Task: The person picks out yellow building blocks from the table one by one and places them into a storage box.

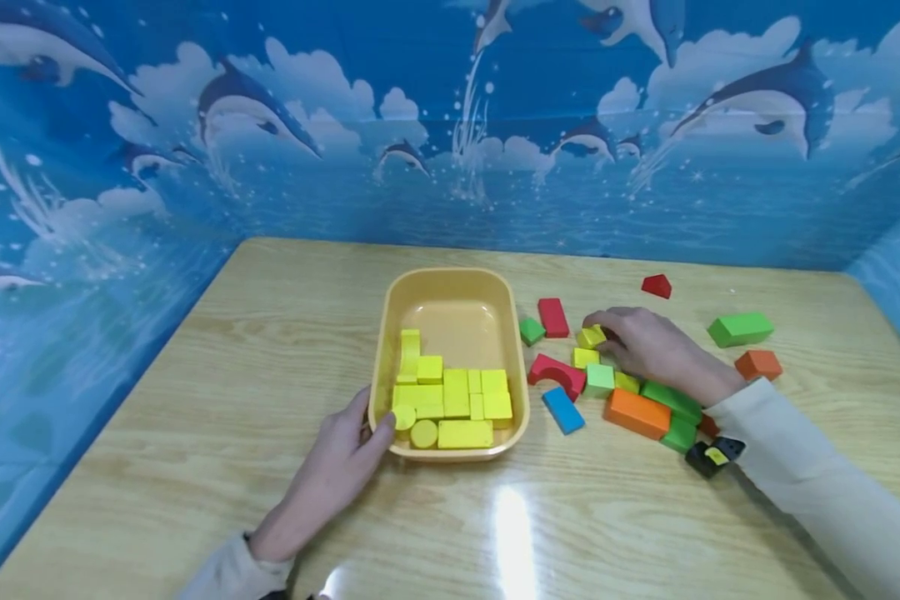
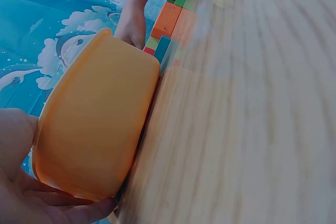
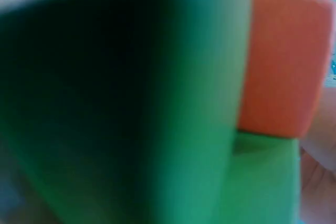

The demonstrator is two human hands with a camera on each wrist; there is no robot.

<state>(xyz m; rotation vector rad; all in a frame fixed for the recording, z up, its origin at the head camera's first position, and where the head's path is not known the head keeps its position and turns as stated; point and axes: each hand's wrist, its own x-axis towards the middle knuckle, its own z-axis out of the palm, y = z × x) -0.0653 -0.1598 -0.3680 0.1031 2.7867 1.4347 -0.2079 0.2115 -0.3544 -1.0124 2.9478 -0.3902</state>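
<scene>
A yellow-orange plastic tray (image 1: 450, 279) sits on the table, its near half filled with several yellow blocks (image 1: 456, 392). My left hand (image 1: 342, 454) grips the tray's near left corner, the thumb over the rim; in the left wrist view its fingers (image 2: 86, 211) lie under the tray's outer wall (image 2: 100, 114). To the right of the tray, my right hand (image 1: 648, 348) pinches a small yellow block (image 1: 591, 337) between thumb and fingers. Just below that block lies another yellow block (image 1: 586, 357). Blurred green and orange blocks (image 3: 283, 61) fill most of the right wrist view.
Around my right hand lie a red arch (image 1: 557, 372), a blue block (image 1: 563, 411), an orange block (image 1: 637, 414), a red block (image 1: 552, 317) and several green ones. Farther right are a green block (image 1: 741, 329) and an orange one (image 1: 758, 364). A dolphin-print backdrop (image 1: 450, 183) borders the table.
</scene>
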